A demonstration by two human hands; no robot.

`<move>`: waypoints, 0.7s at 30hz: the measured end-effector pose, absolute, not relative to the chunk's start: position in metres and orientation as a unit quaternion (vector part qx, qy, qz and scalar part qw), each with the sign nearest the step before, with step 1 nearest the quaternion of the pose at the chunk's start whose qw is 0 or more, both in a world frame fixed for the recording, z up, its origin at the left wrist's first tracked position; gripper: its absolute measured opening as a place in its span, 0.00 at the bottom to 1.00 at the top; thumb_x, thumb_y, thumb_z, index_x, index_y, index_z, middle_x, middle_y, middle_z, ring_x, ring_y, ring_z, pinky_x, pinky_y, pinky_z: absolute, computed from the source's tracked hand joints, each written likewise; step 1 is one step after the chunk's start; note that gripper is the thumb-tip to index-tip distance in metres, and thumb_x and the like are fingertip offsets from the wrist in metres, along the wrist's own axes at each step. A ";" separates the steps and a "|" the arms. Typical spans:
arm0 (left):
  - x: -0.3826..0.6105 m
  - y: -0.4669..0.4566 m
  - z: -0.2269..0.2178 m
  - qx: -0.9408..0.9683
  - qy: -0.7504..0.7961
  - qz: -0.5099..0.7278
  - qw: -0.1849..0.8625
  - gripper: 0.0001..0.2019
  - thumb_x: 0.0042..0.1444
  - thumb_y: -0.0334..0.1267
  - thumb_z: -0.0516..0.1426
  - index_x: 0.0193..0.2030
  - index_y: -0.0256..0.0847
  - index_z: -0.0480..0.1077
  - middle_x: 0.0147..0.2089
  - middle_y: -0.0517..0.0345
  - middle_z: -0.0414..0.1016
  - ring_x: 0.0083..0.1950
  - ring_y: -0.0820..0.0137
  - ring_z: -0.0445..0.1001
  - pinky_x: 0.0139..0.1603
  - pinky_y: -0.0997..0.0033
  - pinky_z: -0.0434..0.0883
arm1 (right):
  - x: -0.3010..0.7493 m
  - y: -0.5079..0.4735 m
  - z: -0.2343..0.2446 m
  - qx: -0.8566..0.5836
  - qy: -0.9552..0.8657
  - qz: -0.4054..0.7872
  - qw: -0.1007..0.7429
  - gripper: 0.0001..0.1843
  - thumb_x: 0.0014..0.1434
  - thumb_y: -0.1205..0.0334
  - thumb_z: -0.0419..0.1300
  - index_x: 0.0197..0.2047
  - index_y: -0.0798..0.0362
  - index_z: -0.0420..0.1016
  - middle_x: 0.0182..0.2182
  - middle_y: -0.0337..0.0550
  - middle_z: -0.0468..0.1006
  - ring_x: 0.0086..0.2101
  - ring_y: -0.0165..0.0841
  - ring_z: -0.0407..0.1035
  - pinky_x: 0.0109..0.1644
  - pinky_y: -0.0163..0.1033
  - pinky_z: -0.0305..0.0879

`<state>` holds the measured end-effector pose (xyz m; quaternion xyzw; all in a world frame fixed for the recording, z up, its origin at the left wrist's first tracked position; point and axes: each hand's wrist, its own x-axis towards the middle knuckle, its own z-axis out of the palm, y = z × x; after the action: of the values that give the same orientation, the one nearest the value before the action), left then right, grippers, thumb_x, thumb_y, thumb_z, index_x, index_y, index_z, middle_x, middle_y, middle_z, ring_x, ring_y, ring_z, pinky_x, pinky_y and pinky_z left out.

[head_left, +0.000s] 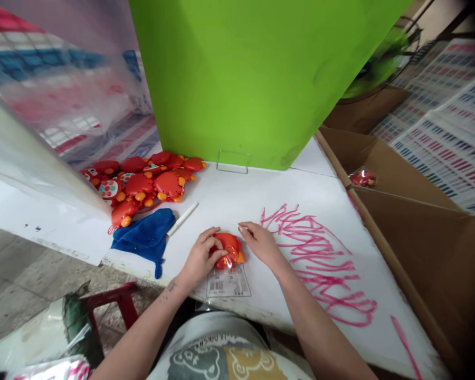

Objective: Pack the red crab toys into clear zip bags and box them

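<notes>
A red and orange plastic toy (229, 249) lies on the white table (285, 195) near its front edge, partly inside a clear plastic bag (227, 282) with a barcode label. My left hand (200, 257) curls its fingers around the toy's left side and grips it. My right hand (261, 243) rests on the table at the toy's right side, fingers bent and pinched at the bag's edge. A pile of several more red and orange toys (146, 182) sits at the back left.
A blue cloth (144, 237) and a white stick (182, 219) lie left of my hands. A big green panel (253, 79) stands behind. Pink scribbles (316, 253) mark the table. A brown cardboard box (411, 221) at the right holds one bagged toy (362, 178). A red stool (114, 303) stands below.
</notes>
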<state>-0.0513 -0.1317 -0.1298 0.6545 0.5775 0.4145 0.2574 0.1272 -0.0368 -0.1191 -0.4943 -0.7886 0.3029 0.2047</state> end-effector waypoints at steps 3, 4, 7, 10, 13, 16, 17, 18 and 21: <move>-0.055 -0.129 -0.123 0.633 0.573 0.400 0.333 0.04 0.52 0.35 0.61 0.31 0.39 0.70 0.56 0.46 0.67 0.61 0.61 0.63 0.60 0.57 0.63 | 0.135 -0.049 -0.124 -0.483 -0.773 0.360 0.198 0.19 0.62 0.58 0.48 0.52 0.52 0.71 0.40 0.47 0.79 0.38 0.38 0.73 0.44 0.45 0.67; -0.055 -0.129 -0.121 0.631 0.571 0.395 0.346 0.04 0.51 0.35 0.62 0.30 0.39 0.70 0.56 0.46 0.67 0.61 0.60 0.63 0.60 0.58 0.63 | 0.135 -0.053 -0.126 -0.475 -0.764 0.383 0.210 0.19 0.61 0.60 0.48 0.53 0.52 0.70 0.42 0.46 0.78 0.39 0.37 0.72 0.45 0.44 0.67; -0.057 -0.130 -0.115 0.625 0.576 0.386 0.359 0.05 0.48 0.33 0.64 0.28 0.39 0.71 0.53 0.48 0.67 0.59 0.59 0.64 0.59 0.59 0.63 | 0.129 -0.064 -0.133 -0.465 -0.728 0.427 0.266 0.19 0.60 0.62 0.49 0.53 0.51 0.70 0.41 0.44 0.78 0.39 0.34 0.72 0.44 0.41 0.66; -0.057 -0.132 -0.114 0.626 0.579 0.384 0.353 0.06 0.47 0.33 0.65 0.26 0.39 0.71 0.49 0.50 0.68 0.56 0.60 0.66 0.56 0.60 0.64 | 0.124 -0.071 -0.139 -0.472 -0.693 0.454 0.302 0.20 0.59 0.60 0.50 0.53 0.52 0.69 0.29 0.39 0.75 0.30 0.32 0.69 0.36 0.38 0.66; -0.055 -0.134 -0.114 0.635 0.581 0.384 0.333 0.06 0.47 0.33 0.65 0.27 0.40 0.71 0.47 0.51 0.68 0.54 0.61 0.66 0.54 0.61 0.65 | 0.121 -0.076 -0.140 -0.480 -0.670 0.453 0.340 0.19 0.58 0.60 0.51 0.53 0.53 0.67 0.25 0.36 0.70 0.27 0.31 0.67 0.34 0.37 0.64; -0.049 -0.136 -0.108 0.646 0.597 0.370 0.298 0.05 0.50 0.33 0.63 0.28 0.40 0.70 0.44 0.52 0.69 0.49 0.63 0.68 0.49 0.64 0.66 | 0.117 -0.081 -0.139 -0.499 -0.652 0.425 0.381 0.18 0.59 0.60 0.51 0.53 0.52 0.65 0.27 0.37 0.70 0.28 0.32 0.67 0.35 0.38 0.65; -0.046 -0.137 -0.104 0.650 0.607 0.357 0.286 0.04 0.52 0.33 0.61 0.30 0.40 0.69 0.41 0.53 0.70 0.46 0.64 0.69 0.47 0.65 0.67 | 0.115 -0.083 -0.138 -0.503 -0.643 0.422 0.396 0.18 0.59 0.59 0.51 0.53 0.52 0.64 0.28 0.37 0.70 0.28 0.32 0.68 0.35 0.38 0.66; -0.043 -0.138 -0.100 0.656 0.616 0.338 0.277 0.03 0.53 0.34 0.60 0.31 0.40 0.69 0.38 0.55 0.71 0.42 0.65 0.70 0.45 0.66 0.67 | 0.113 -0.084 -0.136 -0.503 -0.630 0.426 0.410 0.18 0.60 0.59 0.51 0.53 0.52 0.63 0.29 0.38 0.70 0.28 0.31 0.68 0.35 0.38 0.67; -0.037 -0.142 -0.088 0.675 0.623 0.291 0.268 0.03 0.57 0.36 0.57 0.33 0.41 0.68 0.29 0.59 0.71 0.34 0.67 0.69 0.44 0.64 0.66 | 0.110 -0.087 -0.130 -0.482 -0.584 0.479 0.445 0.18 0.60 0.56 0.51 0.53 0.50 0.61 0.31 0.37 0.68 0.25 0.29 0.69 0.31 0.38 0.70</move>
<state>-0.0368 -0.1419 -0.0881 0.6750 0.6229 0.2906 0.2683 0.1101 -0.0870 -0.1303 -0.4816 -0.5842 0.4787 0.4446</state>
